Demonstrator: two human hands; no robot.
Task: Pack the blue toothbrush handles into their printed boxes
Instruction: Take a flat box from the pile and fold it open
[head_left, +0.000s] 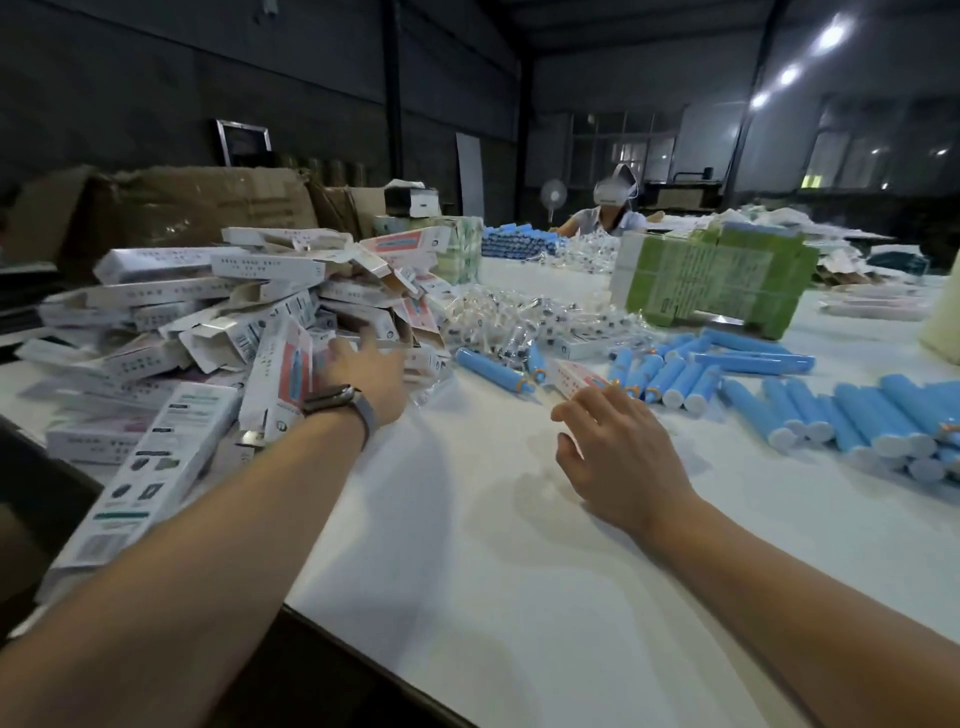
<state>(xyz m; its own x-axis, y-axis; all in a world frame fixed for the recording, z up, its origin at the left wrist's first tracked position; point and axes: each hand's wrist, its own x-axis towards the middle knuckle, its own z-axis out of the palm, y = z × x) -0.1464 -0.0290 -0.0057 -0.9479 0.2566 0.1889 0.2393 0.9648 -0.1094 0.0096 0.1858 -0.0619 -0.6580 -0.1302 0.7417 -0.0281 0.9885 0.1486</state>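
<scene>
- The big white table (467, 545) fills most of what I see, and my two arms reach out over it.
- A tall heap of printed boxes (234, 312) sits on the left side of the table. The boxes are white with small print, some with pink on them, and many have their flaps open.
- A pile of blue toothbrush handles (831, 415) lies on the right side of the table. They are round blue sticks with white ends, side by side and on top of each other. More lie near the middle, and some have an orange ring at one end.
- A block of green and white packs (717, 280) stands further back on the table.
- Little clear bags (519, 317) lie in a heap between the boxes and the blue handles.
- A person (608, 215) sits at the far end of the table with a white thing on the head.
- My left hand (366, 371) reaches into the edge of the box heap. Its fingers are hidden among the boxes, so I cannot tell if it holds one. A dark watch (337, 402) is on that wrist.
- My right hand (618, 447) is over the table near the middle. Its fingers are loose and a little spread, and it holds nothing. Its fingertips are near a pink and white box (576, 376) and the closest blue handles.
</scene>
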